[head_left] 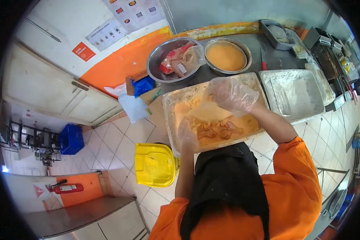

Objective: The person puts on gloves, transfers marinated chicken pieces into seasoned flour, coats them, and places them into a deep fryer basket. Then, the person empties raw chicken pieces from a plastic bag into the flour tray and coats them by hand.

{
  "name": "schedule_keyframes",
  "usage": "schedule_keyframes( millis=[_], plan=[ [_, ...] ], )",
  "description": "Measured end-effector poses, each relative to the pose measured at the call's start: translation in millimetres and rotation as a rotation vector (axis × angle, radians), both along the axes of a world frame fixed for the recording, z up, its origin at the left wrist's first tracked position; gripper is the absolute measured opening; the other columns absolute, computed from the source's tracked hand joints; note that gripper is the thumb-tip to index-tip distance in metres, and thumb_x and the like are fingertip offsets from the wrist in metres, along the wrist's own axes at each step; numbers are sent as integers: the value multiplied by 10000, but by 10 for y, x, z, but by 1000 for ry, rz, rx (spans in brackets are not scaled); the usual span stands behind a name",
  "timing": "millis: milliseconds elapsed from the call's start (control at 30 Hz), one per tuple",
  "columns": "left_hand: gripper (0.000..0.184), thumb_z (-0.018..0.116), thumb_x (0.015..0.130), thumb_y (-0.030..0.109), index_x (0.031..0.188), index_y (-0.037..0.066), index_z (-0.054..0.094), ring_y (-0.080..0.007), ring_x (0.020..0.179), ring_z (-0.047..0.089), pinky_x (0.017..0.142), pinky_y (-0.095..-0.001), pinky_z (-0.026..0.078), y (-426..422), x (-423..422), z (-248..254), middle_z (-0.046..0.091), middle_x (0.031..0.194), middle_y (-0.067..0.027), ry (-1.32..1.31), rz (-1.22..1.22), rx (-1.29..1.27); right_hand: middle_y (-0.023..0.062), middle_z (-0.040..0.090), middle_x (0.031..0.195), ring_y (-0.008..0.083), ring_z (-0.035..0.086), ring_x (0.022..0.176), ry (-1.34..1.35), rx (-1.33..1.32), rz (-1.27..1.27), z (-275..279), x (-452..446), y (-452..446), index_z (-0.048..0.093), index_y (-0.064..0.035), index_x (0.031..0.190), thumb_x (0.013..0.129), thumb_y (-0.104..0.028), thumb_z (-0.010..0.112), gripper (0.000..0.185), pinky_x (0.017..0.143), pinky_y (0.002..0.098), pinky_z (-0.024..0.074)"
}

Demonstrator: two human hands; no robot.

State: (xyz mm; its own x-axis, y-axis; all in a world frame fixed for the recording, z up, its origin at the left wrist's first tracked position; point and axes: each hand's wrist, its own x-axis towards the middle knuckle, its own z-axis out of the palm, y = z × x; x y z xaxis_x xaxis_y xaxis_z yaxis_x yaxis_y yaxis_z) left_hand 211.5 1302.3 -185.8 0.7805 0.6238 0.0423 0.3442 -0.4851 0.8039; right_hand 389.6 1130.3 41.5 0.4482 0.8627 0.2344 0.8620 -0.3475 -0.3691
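A large rectangular tray (169, 120) holds orange-yellow powder and several coated meat pieces (220, 130). Over the tray's upper middle, my right hand (232, 95) is in a clear plastic glove, its fingers bent downward; what it holds, if anything, is too blurred to make out. At the tray's left side, my left hand (187, 134), gloved too, is low by the powder near the meat, its fingers smeared and hard to see. A pale, blurred patch spans the space between the two hands.
Behind the tray stand a metal bowl (154, 66) with plastic-bagged items and a bowl of orange liquid (226, 57). On the right is a tray of white flour (304, 92) with a mesh basket (279, 96). A yellow lidded bin (154, 165) stands at lower left.
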Motion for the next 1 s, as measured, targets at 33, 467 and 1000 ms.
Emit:
schedule_keyframes(
  millis=[33, 467, 1000],
  plan=[
    [545, 631, 891, 250, 1357, 10, 485, -316, 1325, 443, 1090, -396, 364, 56, -4, -252, 476, 1423, -185, 57, -127, 220, 93, 647, 936, 304, 637, 913, -5, 50, -11, 133, -38, 4, 685, -105, 933, 737, -87, 641, 202, 798, 399, 522],
    [327, 482, 1017, 223, 1282, 40, 534, -170, 1094, 575, 937, -292, 481, -267, 717, -201, 601, 1239, -73, -671, 58, -1730, 146, 662, 893, 359, 626, 852, -3, 323, -102, 502, -120, -236, 676, -48, 914, 737, -59, 619, 186, 738, 422, 510],
    [213, 724, 840, 146, 943, 19, 587, -343, 811, 581, 713, -411, 468, -33, 268, 1735, 606, 865, -147, -297, -284, 244, 125, 656, 820, 211, 565, 699, 457, 436, -644, -1921, -253, -1029, 688, -46, 997, 890, -100, 588, 157, 683, 337, 473]
  ],
)
